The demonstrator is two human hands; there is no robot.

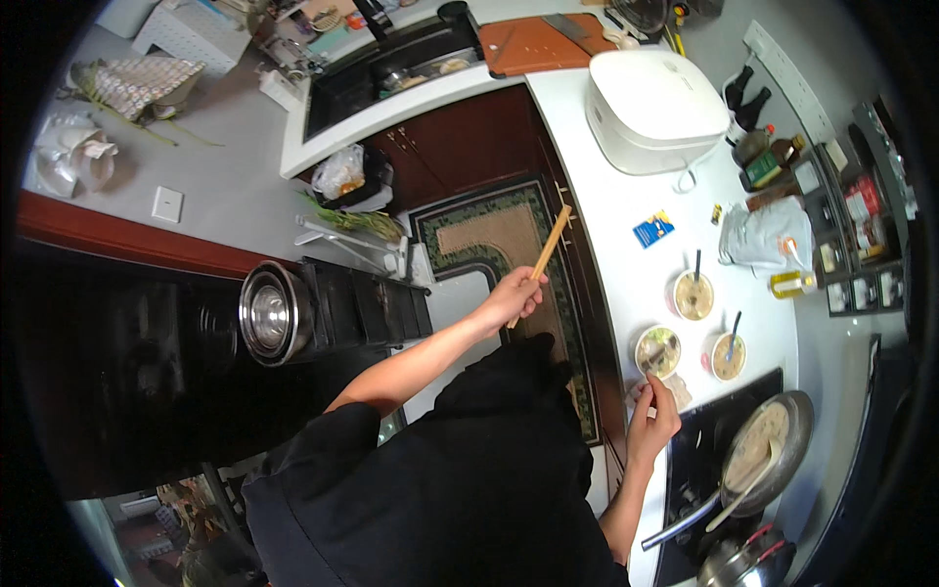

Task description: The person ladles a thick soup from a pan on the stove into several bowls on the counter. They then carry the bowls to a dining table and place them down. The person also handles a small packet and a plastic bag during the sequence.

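My left hand (513, 295) grips a pair of wooden chopsticks (552, 242) above the floor beside the counter. At the near paper bowl (658, 351), my right hand (658, 420) pinches the end of a dark spoon (651, 361) that dips into it. Greens and pale soup show inside that bowl. Two more bowls stand beyond it: a soup bowl with a black-handled utensil (693, 296) and a soup bowl with a blue-handled utensil (726, 358). A crumpled tissue or wrapper (676, 391) lies by my right fingers, partly hidden.
A wok (796, 447) of creamy soup, with a ladle (755, 477), sits on the black stove (689, 455). The white counter (623, 242) also bears a blue packet (653, 229), a bag (766, 235) and a white appliance (653, 110). Nested metal bowls (270, 314) stand left.
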